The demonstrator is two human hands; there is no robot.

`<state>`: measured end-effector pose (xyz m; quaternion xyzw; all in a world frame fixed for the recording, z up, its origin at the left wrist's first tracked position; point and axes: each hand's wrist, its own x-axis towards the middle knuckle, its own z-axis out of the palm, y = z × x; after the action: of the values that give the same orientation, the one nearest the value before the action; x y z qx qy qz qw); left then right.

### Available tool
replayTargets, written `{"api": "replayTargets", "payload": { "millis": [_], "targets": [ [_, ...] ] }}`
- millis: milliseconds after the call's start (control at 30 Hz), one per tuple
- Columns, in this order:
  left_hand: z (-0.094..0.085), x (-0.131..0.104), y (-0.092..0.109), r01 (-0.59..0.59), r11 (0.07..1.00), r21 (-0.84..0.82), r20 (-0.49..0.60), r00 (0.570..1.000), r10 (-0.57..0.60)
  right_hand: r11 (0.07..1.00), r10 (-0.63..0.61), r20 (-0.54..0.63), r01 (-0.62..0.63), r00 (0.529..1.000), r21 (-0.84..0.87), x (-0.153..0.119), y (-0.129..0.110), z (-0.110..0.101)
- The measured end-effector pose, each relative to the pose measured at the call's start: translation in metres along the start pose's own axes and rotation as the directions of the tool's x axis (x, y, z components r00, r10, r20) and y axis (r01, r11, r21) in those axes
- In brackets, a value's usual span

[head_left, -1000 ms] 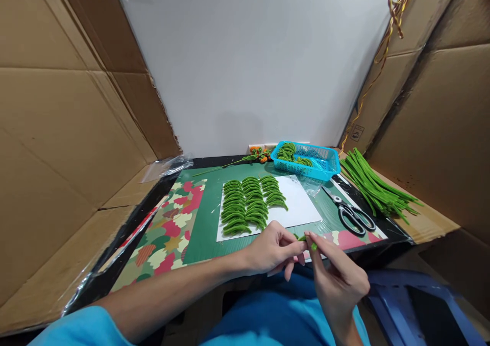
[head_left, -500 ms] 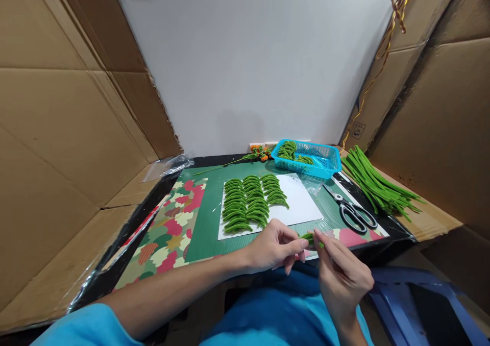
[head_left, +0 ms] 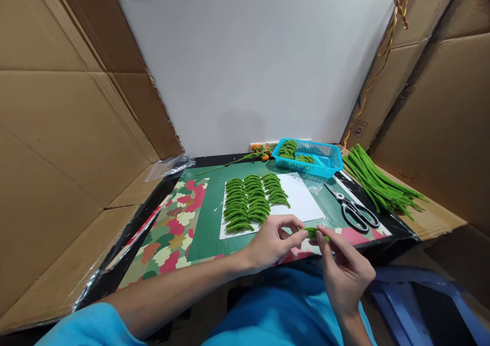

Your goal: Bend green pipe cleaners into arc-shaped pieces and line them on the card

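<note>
A short green pipe cleaner piece [head_left: 312, 231] is stretched between my two hands above the table's front edge. My left hand [head_left: 273, 241] pinches its left end between thumb and fingers. At its right end, the thumb and forefinger of my right hand [head_left: 344, 267] are closed on it. Beyond my hands lies a white sheet [head_left: 302, 198], where curved green pieces [head_left: 236, 203] are laid out in three columns; the right column is shorter than the others. Black-handled scissors [head_left: 354, 211] lie slightly open to the right of the sheet.
At the back stands a blue basket [head_left: 327, 170] holding more curved green pieces. A bundle of long green pipe cleaners [head_left: 383, 182] lies at the right. Orange-and-green decorations [head_left: 262, 152] sit left of the basket. Cardboard walls [head_left: 69, 131] enclose both sides, with a blue stool [head_left: 406, 295] at lower right.
My fingers have shifted slightly on the green piece, and more of it shows between them. My right hand has moved a little to the right. The laid-out pieces have stayed put.
</note>
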<state>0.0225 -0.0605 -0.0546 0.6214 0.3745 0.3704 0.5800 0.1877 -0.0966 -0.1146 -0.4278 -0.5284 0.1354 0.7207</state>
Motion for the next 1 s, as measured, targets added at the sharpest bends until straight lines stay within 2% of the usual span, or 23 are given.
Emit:
{"api": "replayTargets", "payload": {
  "millis": [133,233,433,567,633,700,733,800,900,1000],
  "targets": [
    [0.001,0.001,0.002,-0.033,0.999,-0.023,-0.056,0.998,0.031,0.999,0.052,0.006,-0.052,0.999,0.002,-0.002,0.000,0.001],
    [0.001,0.000,0.004,-0.053,0.998,-0.015,-0.065,0.997,0.052,0.990,0.138,-0.006,-0.138,0.990,0.022,-0.003,-0.002,0.002],
    [0.002,0.001,0.002,-0.062,0.997,0.042,-0.054,0.996,0.064,0.932,0.333,-0.002,-0.329,0.943,0.150,0.002,-0.010,0.002],
    [-0.005,0.004,-0.003,-0.116,0.976,0.183,-0.050,0.991,0.127,0.923,0.341,0.072,-0.349,0.937,0.164,0.008,-0.008,0.001],
    [-0.013,0.006,-0.002,-0.225,0.904,0.364,-0.018,0.969,0.248,0.922,0.329,0.143,-0.350,0.933,0.163,0.009,-0.005,0.001],
    [-0.022,0.010,0.002,-0.344,0.756,0.557,0.026,0.917,0.398,0.922,0.331,0.205,-0.362,0.921,0.139,0.009,-0.002,0.002],
    [-0.027,0.011,0.006,-0.357,0.689,0.631,0.032,0.899,0.436,0.922,0.337,0.226,-0.369,0.914,0.120,0.008,-0.001,0.003],
    [-0.036,0.015,0.013,-0.305,0.572,0.761,0.000,0.882,0.472,0.926,0.340,0.250,-0.370,0.907,0.081,0.007,0.000,0.004],
    [-0.050,0.021,0.020,-0.197,0.393,0.898,-0.017,0.878,0.479,0.948,0.302,0.261,-0.317,0.917,0.020,0.006,0.003,0.006],
    [-0.063,0.027,0.020,-0.160,0.287,0.945,0.014,0.892,0.451,0.970,0.242,0.272,-0.238,0.932,-0.046,0.008,0.005,0.006]
  ]
}}
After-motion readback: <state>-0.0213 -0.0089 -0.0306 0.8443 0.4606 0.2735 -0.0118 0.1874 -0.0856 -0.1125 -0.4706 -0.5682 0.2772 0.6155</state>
